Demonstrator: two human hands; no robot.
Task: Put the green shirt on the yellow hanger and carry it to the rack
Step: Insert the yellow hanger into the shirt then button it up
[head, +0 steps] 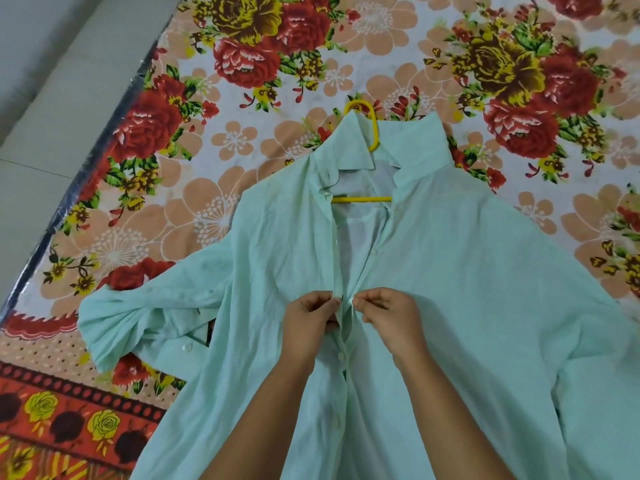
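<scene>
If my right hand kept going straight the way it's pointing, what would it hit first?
Probably the left hand: the right hand, pinching the green shirt at its front opening, points left across a narrow gap toward those fingertips. Depth is unclear.

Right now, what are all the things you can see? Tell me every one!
green shirt: one, pale green, spread on the bedsheet, front partly open.
yellow hanger: one, yellow, inside the shirt, hook sticking out past the collar.
buttons: several, white, down the shirt front, one on a cuff.
bedsheet: one, red, peach and yellow flowers, under the shirt.
floor: grey, upper left.
left hand: one, fingers pinching one front edge.
right hand: one, fingers pinching the other front edge.
</scene>
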